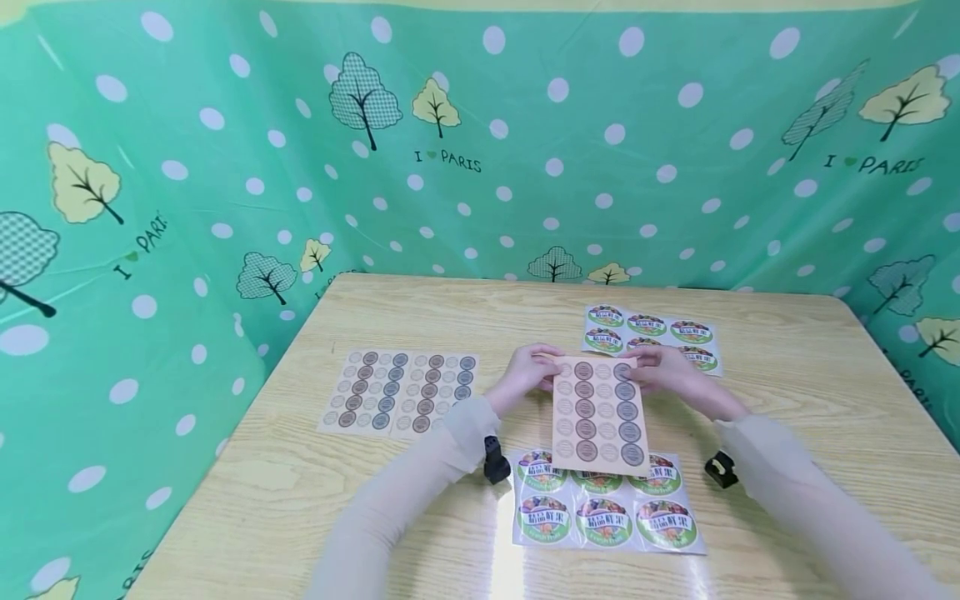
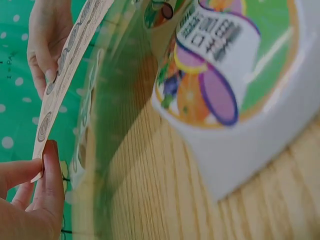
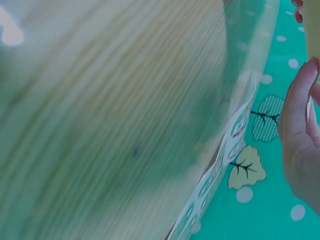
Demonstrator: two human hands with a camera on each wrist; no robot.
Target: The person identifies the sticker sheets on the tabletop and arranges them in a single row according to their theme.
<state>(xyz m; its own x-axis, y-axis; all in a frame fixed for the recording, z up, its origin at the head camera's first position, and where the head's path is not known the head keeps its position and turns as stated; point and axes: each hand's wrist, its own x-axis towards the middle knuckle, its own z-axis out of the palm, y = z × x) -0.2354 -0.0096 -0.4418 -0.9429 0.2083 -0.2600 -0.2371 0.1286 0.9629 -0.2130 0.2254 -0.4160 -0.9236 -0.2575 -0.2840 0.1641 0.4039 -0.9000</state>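
Observation:
A kraft-brown sheet of round stickers [image 1: 596,417] is held up by both hands above the table. My left hand [image 1: 528,371] pinches its upper left corner between thumb and fingers. At the opposite upper corner, my right hand [image 1: 667,372] grips the sheet. The left wrist view shows the sheet [image 2: 62,75] nearly edge-on, with the left hand [image 2: 35,195] at its near end. In the right wrist view, the right hand [image 3: 302,135] holds it at the frame's edge. Beneath its lower edge lies a sheet of oval fruit stickers [image 1: 603,521], partly covered.
Another sheet of oval fruit stickers [image 1: 693,332] lies behind the right hand. To the left, two brown sticker sheets [image 1: 360,396] lie side by side on the wooden table [image 1: 285,517]. A green dotted cloth [image 1: 525,208] hangs behind the table.

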